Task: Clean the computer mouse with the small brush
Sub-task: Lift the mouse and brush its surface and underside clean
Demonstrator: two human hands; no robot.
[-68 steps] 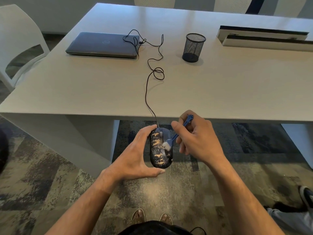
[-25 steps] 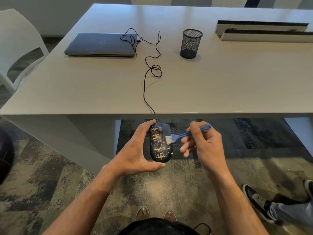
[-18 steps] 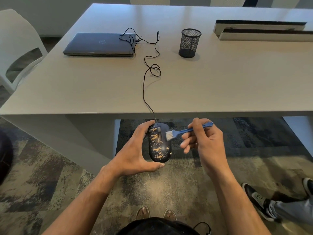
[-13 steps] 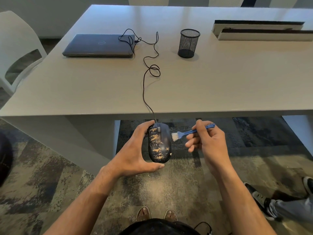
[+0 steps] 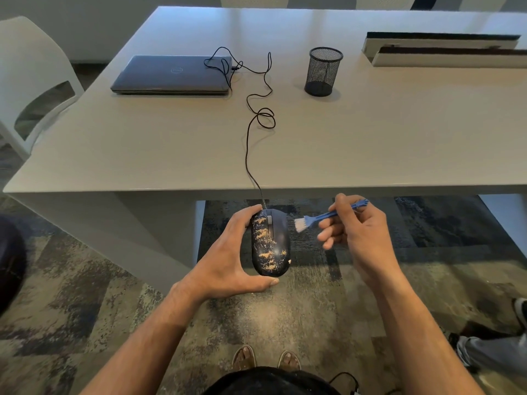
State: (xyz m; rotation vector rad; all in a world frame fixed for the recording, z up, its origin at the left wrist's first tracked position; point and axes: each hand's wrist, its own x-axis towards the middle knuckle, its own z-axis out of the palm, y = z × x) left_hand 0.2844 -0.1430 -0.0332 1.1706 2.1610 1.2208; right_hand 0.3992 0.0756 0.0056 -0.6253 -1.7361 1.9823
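The small blue brush (image 5: 328,216) has pulled away to the right of the computer mouse (image 5: 270,243), bristles now clear. The right hand (image 5: 358,238) pinches its handle; the left hand (image 5: 228,258) grips the speckled mouse below the desk (image 5: 171,143) edge, fingers mostly hidden behind it.

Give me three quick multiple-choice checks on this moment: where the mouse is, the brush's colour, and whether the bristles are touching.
1. The computer mouse is:
A. on the table
B. held off the table's edge in the left hand
C. in the mesh cup

2. The small brush handle is:
A. red
B. black
C. blue

3. The bristles are:
A. pressed on the mouse
B. clear of the mouse, to its right
C. on the laptop

Answers: 1 B, fingers wrap it above the carpet; 2 C, blue handle in the right hand; 3 B, a gap shows.
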